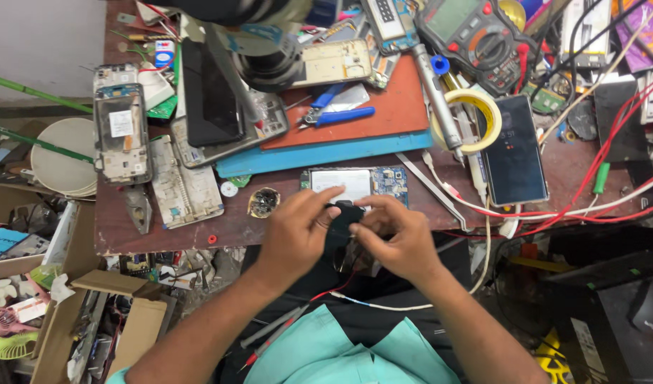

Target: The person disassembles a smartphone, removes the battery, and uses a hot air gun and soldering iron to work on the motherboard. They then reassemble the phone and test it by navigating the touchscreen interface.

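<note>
While both hands meet at the near edge of the wooden table (170, 227), they pinch one small black part (344, 215) between them. The left hand (296, 231) has its thumb and first fingers closed on the left side of the black part. The right hand (401, 238) has its fingertips closed on the right side of it. No finger is loose; all are bent in to hold. What the black part is, I cannot tell, as the fingers cover much of it.

Just behind the black part lies an open phone (355, 183) with its back off, showing a silver plate and a blue board. Left of the black part, close by, sits a small round dark piece (263, 203). A white cable (383, 306) and a thin red wire (333, 290) run below the hands, over the person's lap.

Farther back from the black part is a flat red mat (390, 107) on a blue mat (319, 155). Blue-handled pliers (337, 114) lie on the red mat. Right of the black part, a dark phone (513, 149) lies face up, with a roll of yellow tape (475, 117) touching its top left corner. Far behind that is a meter (475, 35) with a red trim. Far left of the black part lie more phone frames (121, 135) with their insides bare, and a white bowl (63, 156) sits off the table's left edge.
</note>
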Demonstrator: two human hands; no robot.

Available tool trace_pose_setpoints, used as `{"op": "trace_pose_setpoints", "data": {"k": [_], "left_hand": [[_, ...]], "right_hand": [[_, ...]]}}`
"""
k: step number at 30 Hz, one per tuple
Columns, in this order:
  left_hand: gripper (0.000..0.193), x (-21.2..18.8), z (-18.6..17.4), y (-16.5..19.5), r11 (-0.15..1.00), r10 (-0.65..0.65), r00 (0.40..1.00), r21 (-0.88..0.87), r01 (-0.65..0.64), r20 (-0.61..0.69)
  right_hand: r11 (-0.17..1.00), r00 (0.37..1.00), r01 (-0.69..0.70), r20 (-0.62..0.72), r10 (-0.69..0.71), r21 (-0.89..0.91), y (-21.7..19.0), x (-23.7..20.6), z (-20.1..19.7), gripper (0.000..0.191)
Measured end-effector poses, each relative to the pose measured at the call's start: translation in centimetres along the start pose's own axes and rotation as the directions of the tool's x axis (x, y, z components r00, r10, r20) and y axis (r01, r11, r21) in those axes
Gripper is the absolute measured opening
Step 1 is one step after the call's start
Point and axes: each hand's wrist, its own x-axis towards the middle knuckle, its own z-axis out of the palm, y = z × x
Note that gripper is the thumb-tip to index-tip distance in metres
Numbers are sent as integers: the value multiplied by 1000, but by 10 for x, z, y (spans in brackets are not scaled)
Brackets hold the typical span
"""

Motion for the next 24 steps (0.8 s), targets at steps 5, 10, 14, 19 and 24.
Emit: {"op": "trace_pose_setpoints", "data": {"k": [5,10,14,19,24], "left_hand": [[39,-8,14,-4,973,228,973,16,-229,24],[18,-16,27,-10,971,140,989,-202,-127,53],[18,-14,30,-17,948,187,978,-276,-157,88],[21,-13,30,-23,890,-82,970,-422,176,230],[22,-14,34,-21,856,-54,981,-497,141,186]], "right_hand": [[993,994,25,-103,-37,-115,-3,3,-18,10],[854,842,353,-269,-468,-382,23,4,-21,13],[827,727,518,-398,-560,-218,41,3,-19,18],[800,772,520,-236,-590,-299,31,4,-22,31],[582,675,673,57,-736,-457,22,9,-25,36]]}}
